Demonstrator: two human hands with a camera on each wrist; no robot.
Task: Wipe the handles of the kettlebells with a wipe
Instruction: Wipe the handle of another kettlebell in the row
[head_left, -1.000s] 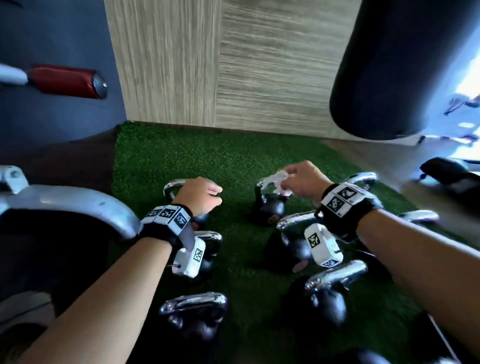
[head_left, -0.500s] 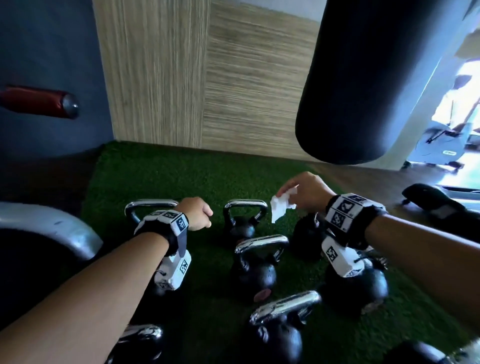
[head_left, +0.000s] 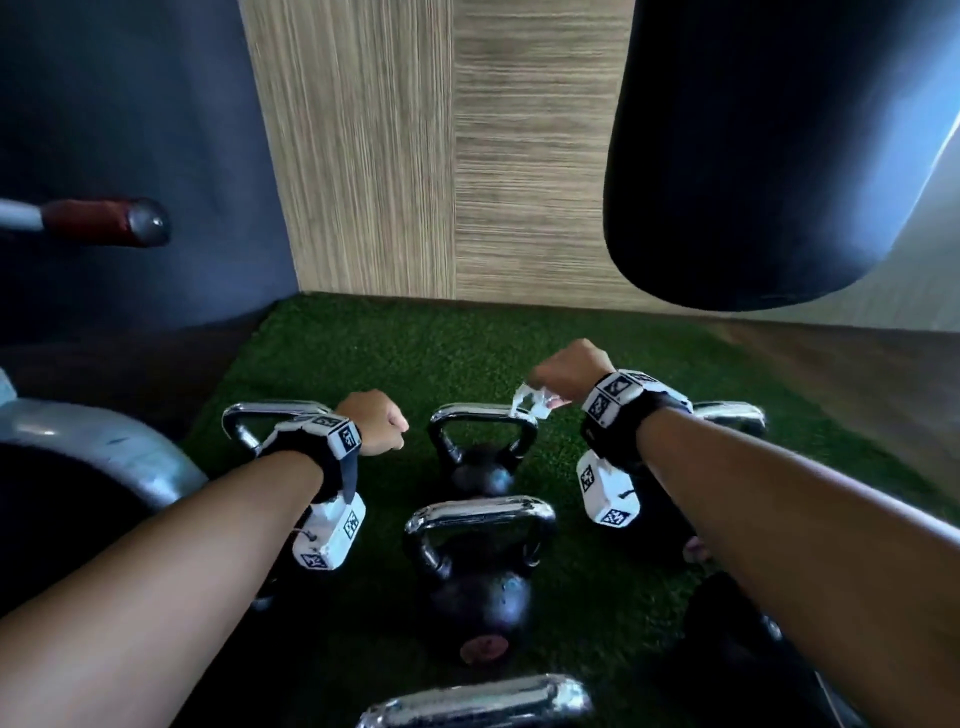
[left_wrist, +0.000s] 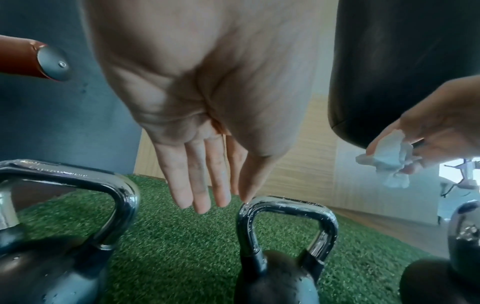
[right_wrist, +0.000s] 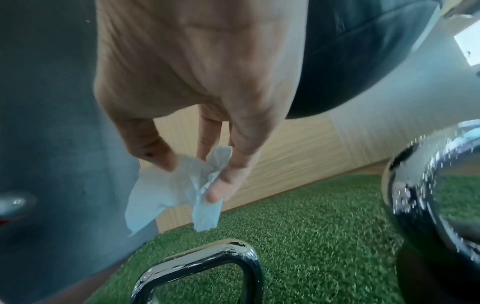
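Hovering now with straight, empty fingers, left hand (left_wrist: 207, 127) sits beside the middle kettlebell's handle (head_left: 480, 415); right hand (head_left: 569, 371) pinches the crumpled wipe (head_left: 530, 402), lowered since earlier to that handle's right corner, contact unclear.

No text, label, brand or number can be read anywhere in these views.
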